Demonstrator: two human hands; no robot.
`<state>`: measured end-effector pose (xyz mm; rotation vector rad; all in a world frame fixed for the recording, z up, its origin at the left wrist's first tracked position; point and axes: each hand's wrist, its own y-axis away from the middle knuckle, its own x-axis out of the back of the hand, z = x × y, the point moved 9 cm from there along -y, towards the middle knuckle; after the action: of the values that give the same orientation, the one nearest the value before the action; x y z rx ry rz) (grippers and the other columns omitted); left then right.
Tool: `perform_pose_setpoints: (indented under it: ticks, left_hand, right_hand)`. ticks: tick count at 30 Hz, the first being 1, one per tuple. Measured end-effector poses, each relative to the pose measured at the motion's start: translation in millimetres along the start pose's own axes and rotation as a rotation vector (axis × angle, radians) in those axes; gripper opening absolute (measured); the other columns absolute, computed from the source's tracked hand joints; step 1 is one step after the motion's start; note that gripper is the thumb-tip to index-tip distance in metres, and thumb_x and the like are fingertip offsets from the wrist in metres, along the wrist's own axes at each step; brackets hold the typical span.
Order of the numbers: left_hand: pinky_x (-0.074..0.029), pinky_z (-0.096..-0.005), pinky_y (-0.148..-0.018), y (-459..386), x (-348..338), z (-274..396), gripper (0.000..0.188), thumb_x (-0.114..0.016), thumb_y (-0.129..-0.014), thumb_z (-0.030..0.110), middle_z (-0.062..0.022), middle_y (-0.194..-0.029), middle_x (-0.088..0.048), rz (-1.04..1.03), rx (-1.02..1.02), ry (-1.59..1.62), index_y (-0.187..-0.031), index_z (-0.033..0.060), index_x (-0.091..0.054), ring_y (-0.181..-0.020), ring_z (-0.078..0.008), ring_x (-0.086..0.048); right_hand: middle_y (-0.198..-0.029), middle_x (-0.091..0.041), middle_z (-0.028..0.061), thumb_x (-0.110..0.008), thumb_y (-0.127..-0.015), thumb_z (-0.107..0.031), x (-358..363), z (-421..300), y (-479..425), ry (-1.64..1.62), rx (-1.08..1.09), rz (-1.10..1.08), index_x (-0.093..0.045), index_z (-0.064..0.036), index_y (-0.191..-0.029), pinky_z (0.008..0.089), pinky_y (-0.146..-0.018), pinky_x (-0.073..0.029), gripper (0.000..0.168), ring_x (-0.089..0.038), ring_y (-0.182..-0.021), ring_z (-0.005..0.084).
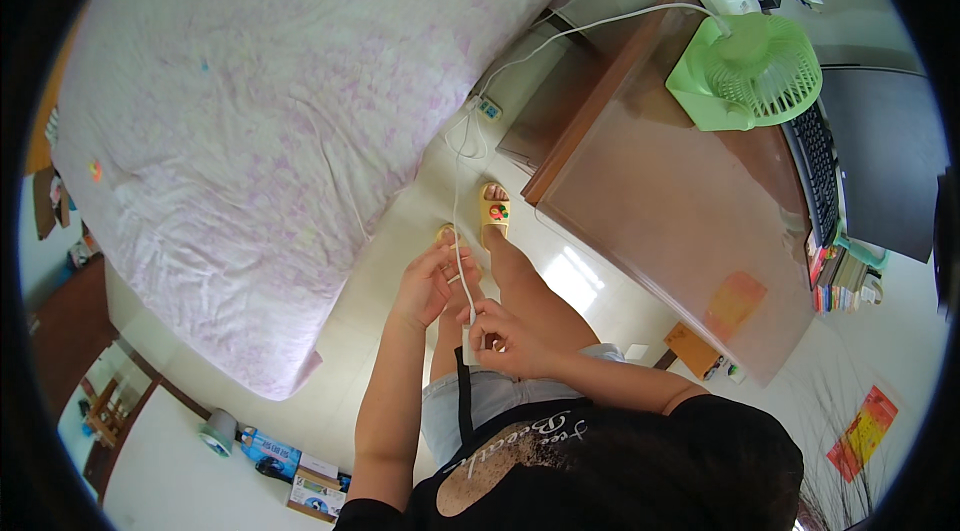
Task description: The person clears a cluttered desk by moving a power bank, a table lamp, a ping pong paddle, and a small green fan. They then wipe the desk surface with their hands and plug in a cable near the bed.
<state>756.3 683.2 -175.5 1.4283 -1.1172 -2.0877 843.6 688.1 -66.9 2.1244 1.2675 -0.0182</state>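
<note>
A white cable [457, 193] runs from a power strip [487, 109] on the floor up to my hands. The fingers of my left hand [433, 282] close lightly around it. Nearer my body, my right hand [504, 342] holds the cable's end against a small flat white device [471, 347], which its fingers partly hide. A black strap [464, 396] runs from beside this device down to my shirt. The exact kind of device, and whether the cable is plugged into it, I cannot tell.
A bed with a pale floral sheet [247, 118] lies at the left. At the right, a wooden desk [660, 186] holds a green fan [757, 73], a black keyboard [814, 171], a monitor [881, 156] and books [847, 280]. Another white cable [600, 22] hangs between fan and power strip.
</note>
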Motion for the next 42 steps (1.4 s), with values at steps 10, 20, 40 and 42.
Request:
perform_pose_setpoints:
  ticks: [10,20,40,42]
  left_hand:
    - [-0.050,-0.0319,-0.077,-42,44,-22,0.029,-0.050,-0.087,0.009,-0.0081,-0.092,-0.057,0.278,0.025,-0.112,-0.114,-0.0005,-0.050,-0.085,-0.0197,-0.058]
    - [-0.047,-0.0283,-0.080,-91,95,-15,0.038,-0.056,-0.084,0.017,-0.0060,-0.102,-0.059,0.437,0.072,-0.478,-0.118,0.0016,-0.049,-0.090,-0.0162,-0.057]
    - [-0.025,-0.0382,-0.101,-301,159,58,0.065,-0.057,-0.077,0.035,-0.0234,-0.129,-0.038,0.407,-0.014,-1.644,-0.128,-0.0002,-0.036,-0.121,-0.0318,-0.034]
    - [-0.027,-0.0376,-0.098,-329,161,55,0.062,-0.058,-0.077,0.035,-0.0220,-0.124,-0.040,0.399,-0.085,-1.681,-0.124,-0.0001,-0.038,-0.117,-0.0307,-0.036]
  right_hand:
    - [-0.090,-0.049,0.0024,-0.059,-0.076,-0.004,48,54,-42,0.212,-0.029,0.264,-0.057,-0.008,-0.084,0.0232,-0.061,-0.041,0.010,-0.049,-0.068,0.0106]
    - [-0.079,-0.055,0.0000,-0.049,-0.081,-0.004,115,107,-50,0.084,-0.422,0.485,-0.056,-0.006,-0.088,0.0237,-0.060,-0.041,0.010,-0.051,-0.070,0.0070]
    - [-0.110,-0.054,0.0064,-0.045,-0.077,0.005,93,215,-57,-0.252,-0.276,0.919,-0.055,-0.004,-0.092,0.0222,-0.071,-0.044,0.020,-0.053,-0.086,0.0100]
    - [-0.116,-0.051,0.0075,-0.046,-0.076,0.006,100,210,-62,0.051,-0.222,0.858,-0.055,-0.005,-0.093,0.0200,-0.067,-0.040,0.022,-0.050,-0.082,0.0083]
